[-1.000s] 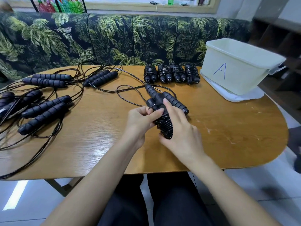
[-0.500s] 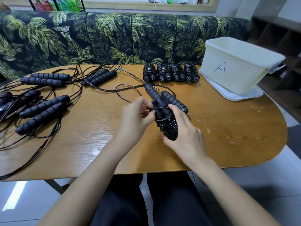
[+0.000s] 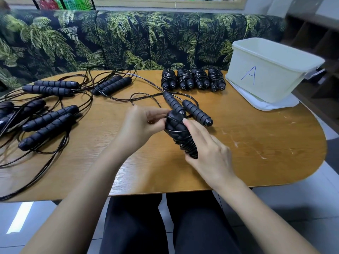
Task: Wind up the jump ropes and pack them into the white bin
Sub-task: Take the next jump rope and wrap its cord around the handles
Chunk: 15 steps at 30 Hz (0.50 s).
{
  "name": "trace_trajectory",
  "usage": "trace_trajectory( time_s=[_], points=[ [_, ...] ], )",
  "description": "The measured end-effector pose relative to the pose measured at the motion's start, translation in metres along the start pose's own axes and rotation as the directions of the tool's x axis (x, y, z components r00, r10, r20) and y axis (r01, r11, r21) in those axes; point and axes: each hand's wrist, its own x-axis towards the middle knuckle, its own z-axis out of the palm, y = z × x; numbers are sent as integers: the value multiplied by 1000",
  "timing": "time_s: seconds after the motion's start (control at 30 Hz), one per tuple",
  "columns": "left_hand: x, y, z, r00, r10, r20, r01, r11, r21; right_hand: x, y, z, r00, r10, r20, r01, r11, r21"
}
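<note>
**Half-wound rope held over the counter**

The right hand (image 3: 207,153) is clamped on the lower end of a bundle (image 3: 178,132), a pair of black handles with cord coiled round them. It holds the bundle tilted just above the counter (image 3: 256,143). The left hand (image 3: 141,125) is at the bundle's upper end, thumb and fingers drawn together on the cord (image 3: 167,117). It seems to pinch a loop there, though the fingertips are partly hidden.

Just beyond the bundle, two unwound handles (image 3: 196,112) lie side by side on the counter, their thin cord looping away to the left. Farther back, four wound ropes (image 3: 192,79) stand in a tight row near the counter's far edge, touching or nearly touching one another.

The white bin (image 3: 266,74), marked with a blue "A", sits at the far right on a flat white lid (image 3: 275,105), just beside the row. From this angle its inside cannot be seen.

Loose ropes (image 3: 45,121) cover the left part of the counter, handles in pairs and cords tangled and trailing over the near edge. A leaf-print sofa (image 3: 128,39) runs behind.
</note>
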Motion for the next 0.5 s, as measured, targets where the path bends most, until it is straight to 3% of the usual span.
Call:
trace_trajectory(
  time_s=[0.1, 0.2, 0.37, 0.5],
  points=[
    [3, -4, -8, 1000, 17, 19, -18, 998, 56, -2, 1, 3, 999, -30, -14, 30, 999, -30],
    [5, -5, -14, 984, -159, 85, 170, 975, -145, -6, 3, 6, 997, -60, -57, 58, 998, -33],
    [13, -13, -22, 831, -452, 326, 546, 774, -320, -12, 7, 11, 987, -118, -110, 115, 993, -33],
    [11, -21, -16, 778, -478, 408, 626, 651, -430, -12, 6, 11, 987, -107, -116, 101, 993, -59]
  ],
)
